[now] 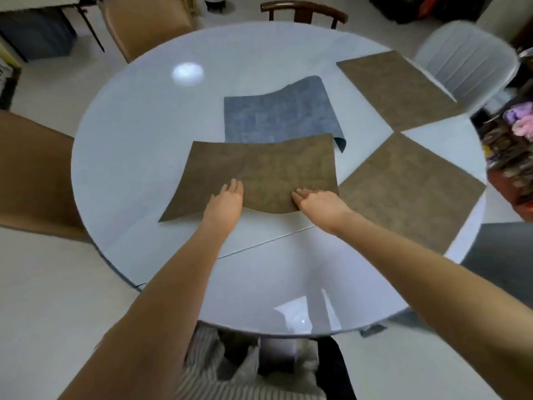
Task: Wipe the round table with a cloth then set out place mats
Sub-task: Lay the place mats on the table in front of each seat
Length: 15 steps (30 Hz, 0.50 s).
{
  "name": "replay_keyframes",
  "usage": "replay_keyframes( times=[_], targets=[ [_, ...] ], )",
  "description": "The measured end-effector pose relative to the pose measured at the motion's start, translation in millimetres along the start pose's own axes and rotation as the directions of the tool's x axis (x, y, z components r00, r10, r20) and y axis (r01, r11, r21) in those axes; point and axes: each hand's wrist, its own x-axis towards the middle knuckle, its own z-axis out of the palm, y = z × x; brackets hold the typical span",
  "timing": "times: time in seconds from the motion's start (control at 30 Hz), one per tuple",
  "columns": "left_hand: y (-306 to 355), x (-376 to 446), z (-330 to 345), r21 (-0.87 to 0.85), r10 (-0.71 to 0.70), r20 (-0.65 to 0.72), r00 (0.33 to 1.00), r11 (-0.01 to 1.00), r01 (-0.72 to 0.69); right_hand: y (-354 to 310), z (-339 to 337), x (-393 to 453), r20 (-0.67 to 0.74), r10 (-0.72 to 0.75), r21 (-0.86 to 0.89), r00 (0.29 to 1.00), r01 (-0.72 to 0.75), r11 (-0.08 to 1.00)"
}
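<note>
Item: brown place mat point(261, 174), rectangular, held at its near edge over the middle of the round white table point(138, 134). Left hand point(226, 202) and right hand point(320, 202) each gripped that edge, fingers apparently tucked beneath; the exact pinch was hidden.

Condition: sheet bowed, near edge raised, far edge overlapping a blue place mat point(277, 116), itself curled up at its right corner.

Orientation: long axis ran left to right across the person's view; short sides pointed toward the left and right rims.

Already laid: two brown mats at the right rim, far point(395, 88) and near point(409, 192), flat and apart.

Handling note, as judgement: the mat wanted carrying level to a bare seat, probably by the tan chair point(144, 21), long edge following the rim, then smoothing flat.
</note>
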Motion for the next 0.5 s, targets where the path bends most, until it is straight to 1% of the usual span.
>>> replay_keyframes(
  times=[0.07,0.13,0.27,0.37,0.5],
  targets=[
    [-3,-24,19,0.018,0.048,0.035,0.998,0.999,-0.049,-27,21,-28,0.058,0.042,-0.004,0.997,-0.041,0.999],
    [-3,-39,35,0.04,0.067,0.06,0.996,0.997,-0.07,-48,39,-48,0.072,0.069,0.03,0.995,-0.071,0.997],
    [-2,-75,75,0.106,0.082,0.155,0.984,0.989,-0.1,-97,75,-89,0.119,0.127,0.127,0.985,-0.141,0.982],
    [-1,-85,96,0.125,0.077,0.169,0.983,0.987,-0.099,-118,94,-102,0.106,0.176,0.189,0.979,-0.193,0.963],
    [2,-87,108,0.149,0.068,0.198,0.978,0.984,-0.099,-132,109,-109,0.161,0.228,0.269,0.96,-0.265,0.926]
  ],
)
